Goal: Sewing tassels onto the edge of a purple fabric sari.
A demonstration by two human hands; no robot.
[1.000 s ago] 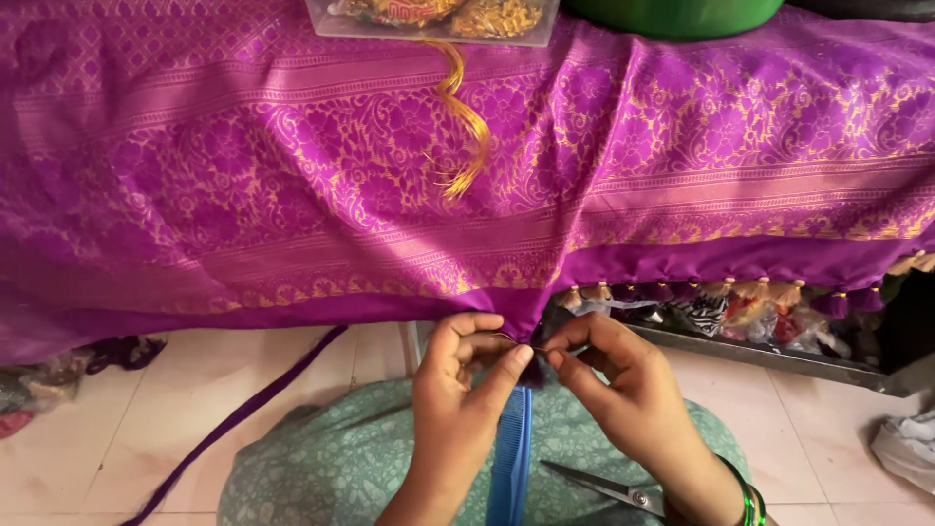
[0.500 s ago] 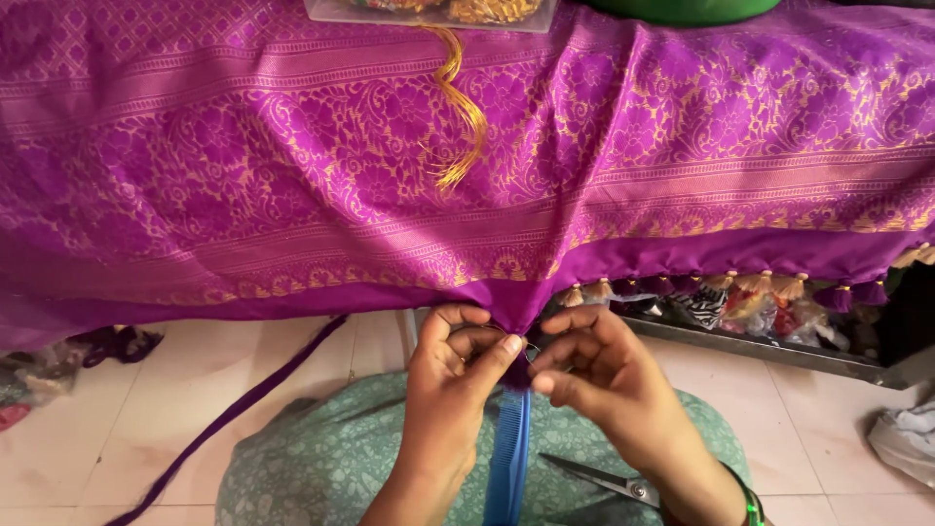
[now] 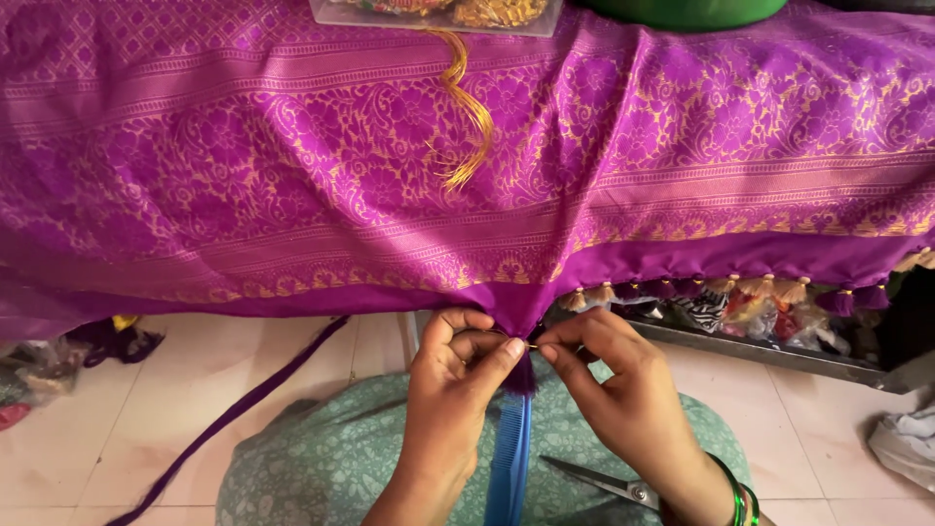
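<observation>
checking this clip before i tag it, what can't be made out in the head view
- Gathered edge of the purple cloth: hidden between left hand and right hand.
- Any needle or thread: too small to tell.
- Scissors: handles behind the right wrist.
- Clear box and green tub: cut by top edge.

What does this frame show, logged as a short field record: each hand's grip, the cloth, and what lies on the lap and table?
left hand: left hand pinches the gathered purple fringe at the cloth's lower edge
right hand: right hand in fingertip grip on the same spot, green bangles at the wrist
cloth: purple fabric with gold pattern draped over the table, finished tassels along the hem to the right
lap: blue comb upright between the wrists; scissors lying on the green garment
table top: gold thread bundle trailing from a clear tray
</observation>
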